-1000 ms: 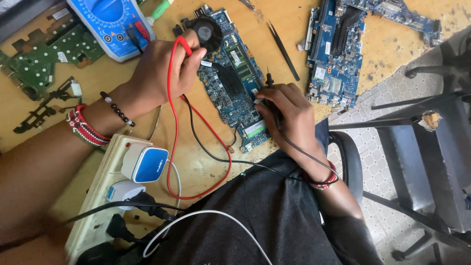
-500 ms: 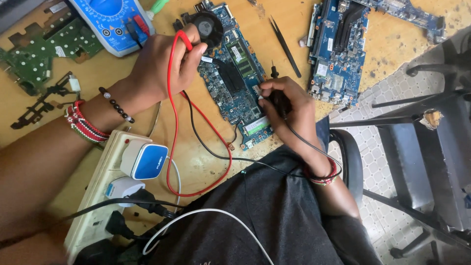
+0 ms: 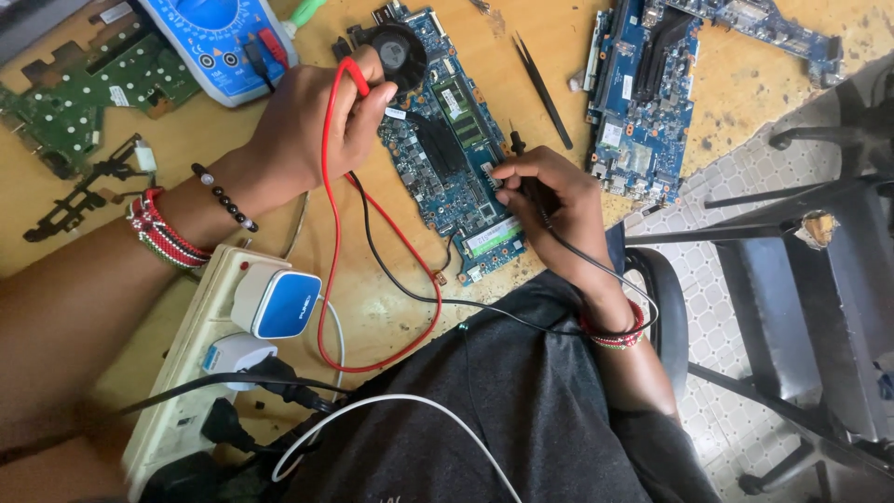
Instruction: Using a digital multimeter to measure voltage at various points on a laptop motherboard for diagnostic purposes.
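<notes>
Your tabletop (image 3: 400,307) is crowded, and that is the first source of trouble: a second blue circuit board (image 3: 643,102) lies near the far right edge, a green board (image 3: 102,84) sits at the far left, and a power strip (image 3: 200,373) loaded with plugs rests close to your left forearm. A careless sweep of that arm could tug a plug or knock the strip.

The blue laptop motherboard (image 3: 447,158) you are probing lies in the middle, unclamped as far as the view shows, so pressure from either probe could slide it and make a tip skate across neighbouring pins, shorting them.

The blue multimeter (image 3: 214,37) stands at the top, behind your left hand; its leads run under your wrists. The red lead (image 3: 326,242) loops wide toward your lap and the black lead (image 3: 410,279) crosses it, so a snag on your shirt could jerk a probe off its point.

Your left hand (image 3: 307,130) has its grip closed around the red probe (image 3: 354,74) near the black fan (image 3: 396,51). Your right hand (image 3: 549,205) is clenched on the black probe (image 3: 517,149), tip at the board's right edge. The tweezers (image 3: 540,88) lying just beyond could bridge contacts if nudged onto a board.
</notes>
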